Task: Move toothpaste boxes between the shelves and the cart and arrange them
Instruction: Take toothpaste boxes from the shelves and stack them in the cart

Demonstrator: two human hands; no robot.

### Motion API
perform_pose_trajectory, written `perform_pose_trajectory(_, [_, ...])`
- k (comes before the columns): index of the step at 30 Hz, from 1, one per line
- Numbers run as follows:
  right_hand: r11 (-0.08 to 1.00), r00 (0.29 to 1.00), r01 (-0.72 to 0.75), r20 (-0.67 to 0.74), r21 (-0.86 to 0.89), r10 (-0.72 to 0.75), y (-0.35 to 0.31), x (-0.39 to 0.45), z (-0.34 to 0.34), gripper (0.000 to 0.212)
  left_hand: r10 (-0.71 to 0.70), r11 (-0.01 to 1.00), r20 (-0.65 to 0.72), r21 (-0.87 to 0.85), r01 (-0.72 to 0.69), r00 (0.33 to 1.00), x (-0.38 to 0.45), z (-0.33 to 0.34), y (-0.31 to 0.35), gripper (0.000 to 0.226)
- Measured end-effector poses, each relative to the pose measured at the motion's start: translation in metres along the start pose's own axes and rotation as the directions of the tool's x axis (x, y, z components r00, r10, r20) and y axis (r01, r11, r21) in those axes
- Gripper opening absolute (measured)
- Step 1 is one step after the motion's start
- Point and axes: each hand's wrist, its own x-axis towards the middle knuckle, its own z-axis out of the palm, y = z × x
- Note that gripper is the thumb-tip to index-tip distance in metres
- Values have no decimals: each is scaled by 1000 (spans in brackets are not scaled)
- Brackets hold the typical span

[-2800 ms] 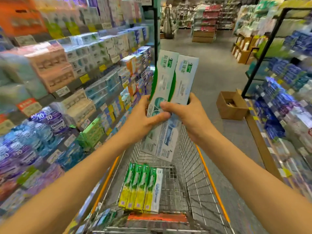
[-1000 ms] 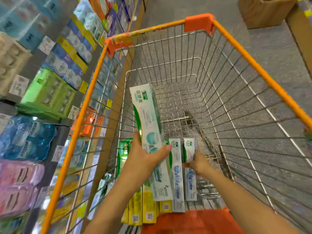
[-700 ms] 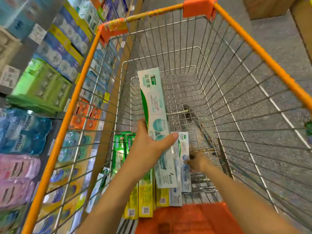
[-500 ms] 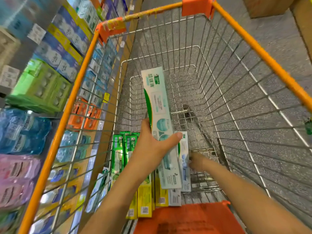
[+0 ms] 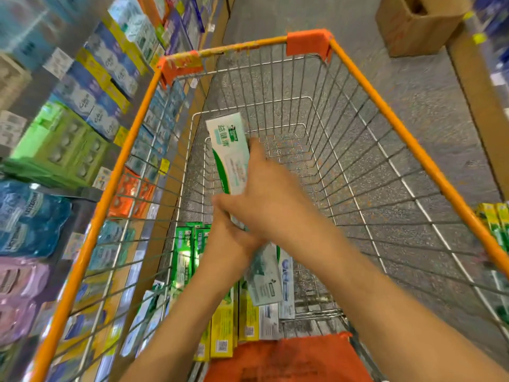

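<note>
While both forearms reach down into the cart (image 5: 391, 111), the step in hand looks like setting one more box into the row on the cart floor.

Nearest: orange seat flap (image 5: 289, 359) at the handle end. Just past it, the row of boxes (image 5: 223, 326) lies flat, long sides together, running away from the viewer. Count is uncertain: at least three green-and-yellow ones on the left, at least two white ones on the right; the arms hide part of the row.

Left hand (image 5: 231, 244): under the white box (image 5: 231, 158), fingers hidden, looks to be gripping its lower half, though motion blur keeps this from being sure. Right hand (image 5: 270, 199): laid over the box from the right, fingers curled round its edge, one fingertip up near the printed end. So one box is held by two hands, tilted, above the row and not touching the floor.

Next move, as a judgement: lower it flat and slide it in beside the white ones at the right end, long edge flush, then let go.

Farther: two orange corner caps (image 5: 308, 42) on the front rim. Shelves (image 5: 82, 106) left, stocked, too blurred to count. One cardboard carton (image 5: 413, 26) on the floor (image 5: 429, 106) beyond.
</note>
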Motion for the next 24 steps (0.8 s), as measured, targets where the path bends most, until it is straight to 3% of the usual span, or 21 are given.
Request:
perform_pose_trajectory(5, [997,998,33,-64,68,-29,17,-4,1,81,-30,993,43,-115,34,999,-2,4,-5,53])
perform_pose_trajectory(9, [972,994,-71,-62,226,87,51,2,-15,61,-123,987,71,-92,129,990,-6,-9,-1,86])
perform_pose_trajectory(17, [821,908,-417,140,391,395,165,18,51,63,-75,991,-130,-120,60,989,10,-42,1,100])
perform_pose_trajectory(24, [814,865,-500,217,297,452,199,20,99,69,-46,996,-91,-80,38,995,11,-42,-4,101])
